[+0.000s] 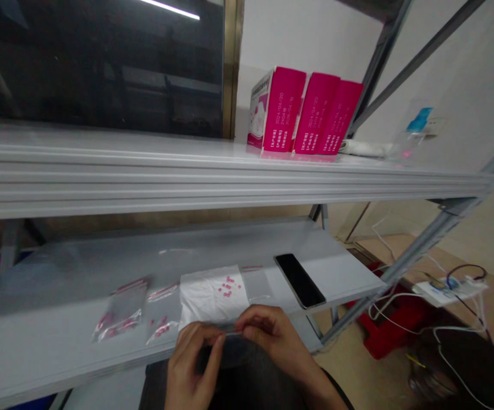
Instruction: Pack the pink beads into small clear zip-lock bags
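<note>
At the front edge of the lower shelf, my left hand (pixel 195 359) and my right hand (pixel 274 336) pinch the top edge of a small clear zip bag (pixel 235 352) between thumbs and fingers. The bag hangs over my dark lap, and its contents cannot be made out. Just beyond my fingers a white tissue (pixel 201 299) lies flat, with several small pink tablets (pixel 227 287) on its right part. To the left rest two clear zip bags, a larger one (pixel 125 307) and a smaller one (pixel 161 310), both holding pink pieces. Another clear bag (pixel 258 285) lies right of the tissue.
A black phone (pixel 300 280) lies on the lower shelf (pixel 50 336) at the right. Pink boxes (pixel 287 111) and a clear bottle with a blue top (pixel 417 128) stand on the upper shelf (pixel 144 171). A power strip (pixel 452 290) with cables sits beyond the right metal frame.
</note>
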The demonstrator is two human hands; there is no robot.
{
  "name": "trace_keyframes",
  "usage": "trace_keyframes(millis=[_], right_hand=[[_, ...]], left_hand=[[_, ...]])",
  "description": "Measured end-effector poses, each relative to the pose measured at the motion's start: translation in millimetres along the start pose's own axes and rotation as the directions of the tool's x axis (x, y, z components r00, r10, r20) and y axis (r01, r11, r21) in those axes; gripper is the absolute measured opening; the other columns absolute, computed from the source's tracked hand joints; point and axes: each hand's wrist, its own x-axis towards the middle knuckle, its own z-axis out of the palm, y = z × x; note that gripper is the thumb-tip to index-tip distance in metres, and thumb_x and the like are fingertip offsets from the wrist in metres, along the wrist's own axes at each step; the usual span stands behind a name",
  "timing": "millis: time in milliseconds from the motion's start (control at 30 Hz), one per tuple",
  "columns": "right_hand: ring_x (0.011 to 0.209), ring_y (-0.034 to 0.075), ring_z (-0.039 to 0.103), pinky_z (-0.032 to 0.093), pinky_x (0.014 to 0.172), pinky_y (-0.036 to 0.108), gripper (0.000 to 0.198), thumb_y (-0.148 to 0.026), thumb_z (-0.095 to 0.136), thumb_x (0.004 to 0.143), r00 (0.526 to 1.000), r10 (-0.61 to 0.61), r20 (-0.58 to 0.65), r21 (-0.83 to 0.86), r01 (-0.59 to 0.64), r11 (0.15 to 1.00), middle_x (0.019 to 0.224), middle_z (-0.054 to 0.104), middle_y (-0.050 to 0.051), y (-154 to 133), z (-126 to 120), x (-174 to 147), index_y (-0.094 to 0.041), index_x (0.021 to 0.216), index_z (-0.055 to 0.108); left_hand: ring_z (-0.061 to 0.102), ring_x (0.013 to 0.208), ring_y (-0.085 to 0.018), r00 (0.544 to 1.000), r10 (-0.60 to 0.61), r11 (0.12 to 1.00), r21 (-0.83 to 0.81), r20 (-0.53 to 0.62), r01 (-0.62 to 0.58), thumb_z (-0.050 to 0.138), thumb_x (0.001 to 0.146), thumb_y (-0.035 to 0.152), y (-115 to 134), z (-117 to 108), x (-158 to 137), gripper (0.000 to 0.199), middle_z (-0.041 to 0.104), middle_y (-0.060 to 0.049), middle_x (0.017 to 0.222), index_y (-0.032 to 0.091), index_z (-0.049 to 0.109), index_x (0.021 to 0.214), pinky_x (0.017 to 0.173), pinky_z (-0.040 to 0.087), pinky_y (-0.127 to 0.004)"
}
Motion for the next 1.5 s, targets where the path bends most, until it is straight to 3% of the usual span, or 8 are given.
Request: trace_keyframes(millis=[233, 400, 700, 900, 1067, 1133, 1367, 1500], right_hand=[[0.075, 0.013, 0.07, 0.052, 0.071, 0.022, 0.009, -0.022, 0.077, 0.074, 0.999, 0.046, -0.005, 0.001, -0.046, 0.999, 0.078, 0.075, 0.001, -3.2, 1.0, 6.2, -0.021, 0.082, 0.074], [0.081, 0.02, 0.073, 0.056, 0.074, 0.029, 0.02, -0.033, 0.073, 0.074, 0.98, -0.073, -0.183, -0.214, 0.033, 0.976, 0.086, 0.077, 0.009, 5.9, -37.7, 24.2, -0.018, 0.087, 0.073], [0.088, 0.028, 0.07, 0.053, 0.086, 0.046, 0.019, -0.025, 0.06, 0.077, 0.893, -0.249, -0.376, -0.528, 0.014, 0.849, 0.091, 0.074, 0.017, 25.9, -94.3, 85.4, -0.012, 0.085, 0.071], [0.109, 0.029, 0.058, 0.04, 0.103, 0.052, 0.025, -0.02, 0.048, 0.087, 0.893, -0.381, -0.24, -0.66, 0.137, 0.738, 0.106, 0.07, 0.015, 25.6, -33.3, 71.1, -0.014, 0.099, 0.07], [0.131, 0.024, 0.043, 0.03, 0.114, 0.047, 0.037, -0.014, 0.047, 0.092, 0.897, -0.317, 0.308, -0.658, 0.441, 0.61, 0.124, 0.065, 0.007, 26.4, 67.8, 45.9, -0.019, 0.128, 0.057], [0.133, 0.026, 0.041, 0.023, 0.116, 0.053, 0.042, -0.013, 0.047, 0.093, 0.888, -0.273, 0.37, -0.672, 0.458, 0.582, 0.126, 0.064, 0.008, 26.5, 90.9, 42.6, -0.019, 0.134, 0.051], [0.108, 0.023, 0.058, 0.044, 0.099, 0.04, 0.022, -0.018, 0.05, 0.093, 0.933, -0.327, 0.152, -0.432, 0.36, 0.826, 0.11, 0.068, 0.009, 25.8, 88.5, 23.8, -0.019, 0.11, 0.064], [0.074, 0.018, 0.063, 0.052, 0.07, 0.032, 0.033, -0.047, 0.055, 0.091, 0.997, 0.022, -0.073, 0.013, -0.021, 1.0, 0.084, 0.07, 0.008, 30.9, 64.3, 9.4, -0.017, 0.094, 0.068]], left_hand=[[0.065, 0.074, -0.017, 0.989, -0.134, 0.991, 0.0, 0.062, 0.134, 0.056, 0.091, 0.028, -7.3, -11.1, -6.5, 0.016, 0.067, 0.0, 0.076, 0.021, 0.065, 0.079, 0.069, 0.051, -0.024], [0.071, 0.078, -0.019, 0.983, -0.182, 0.983, 0.02, -0.003, 0.182, 0.058, 0.089, 0.037, -17.6, -11.8, -5.2, 0.027, 0.073, -0.002, 0.086, 0.021, 0.067, 0.108, 0.074, 0.057, -0.029], [0.073, 0.091, -0.024, 0.986, -0.146, 0.958, 0.236, -0.084, 0.162, 0.056, 0.088, 0.045, -38.0, -36.7, -11.4, 0.028, 0.076, -0.005, 0.098, 0.023, 0.069, 0.1, 0.065, 0.059, -0.029], [0.069, 0.091, -0.025, 0.993, -0.011, 0.902, 0.428, -0.12, 0.062, 0.053, 0.091, 0.04, -54.1, -56.6, -28.2, 0.027, 0.072, -0.007, 0.1, 0.02, 0.066, 0.104, 0.08, 0.055, -0.036], [0.064, 0.099, -0.028, 0.998, 0.018, 0.827, 0.562, -0.064, 0.021, 0.053, 0.091, 0.038, -64.3, -59.7, -26.4, 0.034, 0.069, -0.011, 0.11, 0.016, 0.064, 0.115, 0.087, 0.051, -0.043], [0.065, 0.096, -0.027, 0.999, 0.007, 0.819, 0.573, -0.051, 0.024, 0.051, 0.093, 0.037, -68.3, -57.5, -24.3, 0.032, 0.071, -0.011, 0.109, 0.016, 0.065, 0.113, 0.085, 0.053, -0.043], [0.068, 0.092, -0.022, 0.978, -0.068, 0.886, 0.438, -0.198, 0.15, 0.053, 0.093, 0.026, -64.1, -56.2, -31.1, 0.017, 0.073, -0.007, 0.097, 0.019, 0.068, 0.097, 0.084, 0.055, -0.037], [0.069, 0.095, -0.02, 0.975, 0.024, 0.941, 0.335, -0.219, 0.052, 0.055, 0.089, 0.013, -43.5, -60.6, -34.3, 0.019, 0.073, -0.006, 0.1, 0.019, 0.069, 0.1, 0.085, 0.055, -0.031]])
